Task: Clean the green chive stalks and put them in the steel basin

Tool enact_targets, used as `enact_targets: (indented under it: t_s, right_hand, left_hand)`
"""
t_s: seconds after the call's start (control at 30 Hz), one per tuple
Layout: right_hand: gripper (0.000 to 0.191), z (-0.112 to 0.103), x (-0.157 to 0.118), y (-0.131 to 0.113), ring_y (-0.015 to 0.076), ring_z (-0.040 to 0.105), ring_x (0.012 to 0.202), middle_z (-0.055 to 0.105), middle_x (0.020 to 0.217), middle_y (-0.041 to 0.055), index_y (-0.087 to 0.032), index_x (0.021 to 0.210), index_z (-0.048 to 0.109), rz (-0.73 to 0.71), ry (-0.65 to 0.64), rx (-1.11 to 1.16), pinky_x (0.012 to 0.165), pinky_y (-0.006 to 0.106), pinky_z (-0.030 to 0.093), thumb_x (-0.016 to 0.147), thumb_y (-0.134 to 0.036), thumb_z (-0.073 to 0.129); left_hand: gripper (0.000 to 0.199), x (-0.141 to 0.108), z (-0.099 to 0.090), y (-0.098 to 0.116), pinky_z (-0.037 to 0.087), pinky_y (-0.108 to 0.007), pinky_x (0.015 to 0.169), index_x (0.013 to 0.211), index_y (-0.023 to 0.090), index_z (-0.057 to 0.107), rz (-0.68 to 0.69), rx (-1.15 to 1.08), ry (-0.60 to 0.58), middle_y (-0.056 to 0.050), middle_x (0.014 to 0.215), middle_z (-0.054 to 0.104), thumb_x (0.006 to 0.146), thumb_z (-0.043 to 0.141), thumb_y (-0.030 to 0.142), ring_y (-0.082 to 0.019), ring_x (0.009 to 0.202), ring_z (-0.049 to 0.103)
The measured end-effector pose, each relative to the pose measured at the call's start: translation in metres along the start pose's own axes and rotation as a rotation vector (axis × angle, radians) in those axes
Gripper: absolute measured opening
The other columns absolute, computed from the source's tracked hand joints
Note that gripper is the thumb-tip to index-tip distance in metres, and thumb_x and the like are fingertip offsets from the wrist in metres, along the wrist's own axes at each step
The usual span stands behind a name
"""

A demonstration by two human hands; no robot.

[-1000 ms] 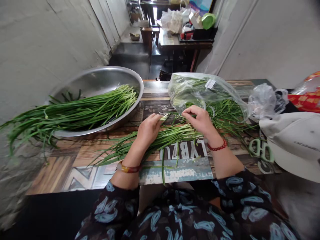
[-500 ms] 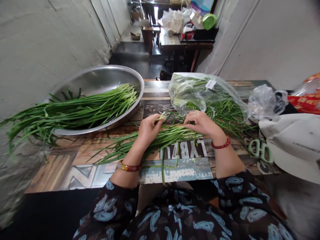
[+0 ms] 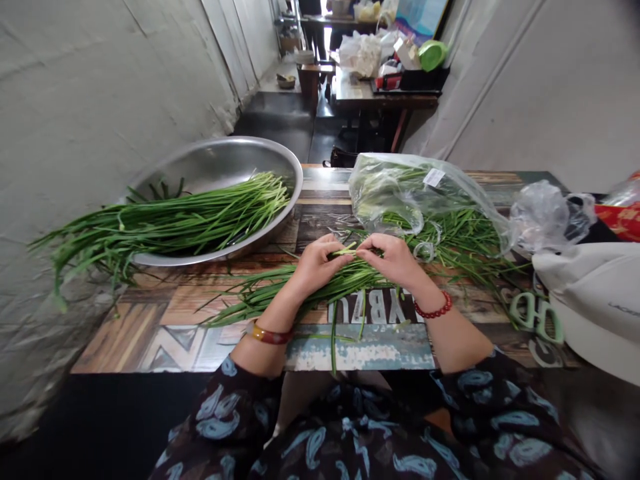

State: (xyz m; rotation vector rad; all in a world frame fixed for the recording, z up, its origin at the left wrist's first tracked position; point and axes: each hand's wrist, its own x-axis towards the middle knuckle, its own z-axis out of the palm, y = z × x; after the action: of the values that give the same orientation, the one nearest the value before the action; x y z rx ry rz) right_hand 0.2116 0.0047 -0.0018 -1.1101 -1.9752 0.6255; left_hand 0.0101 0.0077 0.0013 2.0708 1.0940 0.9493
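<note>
My left hand (image 3: 320, 268) is closed around a few garlic chives (image 3: 345, 251), their pale ends sticking out past the thumb. Against those ends, the thumb and fingers of my right hand (image 3: 393, 261) are pinched together, nearly touching the left. Beneath both hands a loose pile of garlic chives (image 3: 265, 291) lies on the patterned wooden table (image 3: 360, 348). A clear plastic bag (image 3: 434, 179) holding more chives lies behind my right hand, some spilling from its open side. To the left, a steel basin (image 3: 220, 157) holds a large bundle of chives (image 3: 200, 217) whose leaves hang over its rim.
Green-handled scissors (image 3: 525, 312) lie at the right, beside a light cap (image 3: 590, 280) and a crumpled plastic bag (image 3: 540, 212). A rough wall (image 3: 100, 100) borders the left side. Farther back stands another table (image 3: 350, 90) loaded with bags and a tray.
My hands have come together; the right moved in to the pale chive ends held by the left. The whole view has shifted slightly, so things appear further right.
</note>
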Motion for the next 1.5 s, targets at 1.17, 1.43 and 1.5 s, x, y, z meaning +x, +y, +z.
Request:
enact_targets:
  t_s: [1.17,1.43,1.5]
  right_hand:
    - [0.012,0.017,-0.001,0.0,0.0116,0.052,0.07,0.06,0.074,-0.0025,-0.02,0.077,0.067,0.286,0.321,0.595,0.07,0.026,0.041,0.082,-0.031,0.067]
    - [0.016,0.022,0.0,-0.001,0.0119,0.052,0.069,0.06,0.078,-0.0014,-0.02,0.081,0.063,0.364,0.357,0.743,0.069,0.026,0.044,0.083,-0.036,0.065]
    - [0.017,0.013,0.0,-0.003,0.0133,0.054,0.072,0.059,0.078,-0.0009,-0.021,0.081,0.062,0.278,0.403,0.576,0.071,0.028,0.045,0.087,-0.037,0.061]
  left_hand:
    - [0.029,-0.001,-0.008,0.007,0.037,-0.024,0.068,0.066,0.014,0.06,-0.056,-0.149,-0.004,0.002,0.067,0.051,0.088,0.06,0.033,-0.012,0.069,0.048]
    - [0.029,-0.001,-0.008,0.008,0.036,-0.024,0.067,0.066,0.014,0.06,-0.017,-0.134,-0.015,0.002,0.068,0.051,0.089,0.058,0.03,-0.011,0.068,0.048]
    - [0.029,-0.001,-0.009,0.007,0.037,-0.024,0.067,0.066,0.013,0.061,-0.026,-0.127,-0.021,0.001,0.068,0.052,0.089,0.057,0.03,-0.012,0.069,0.049]
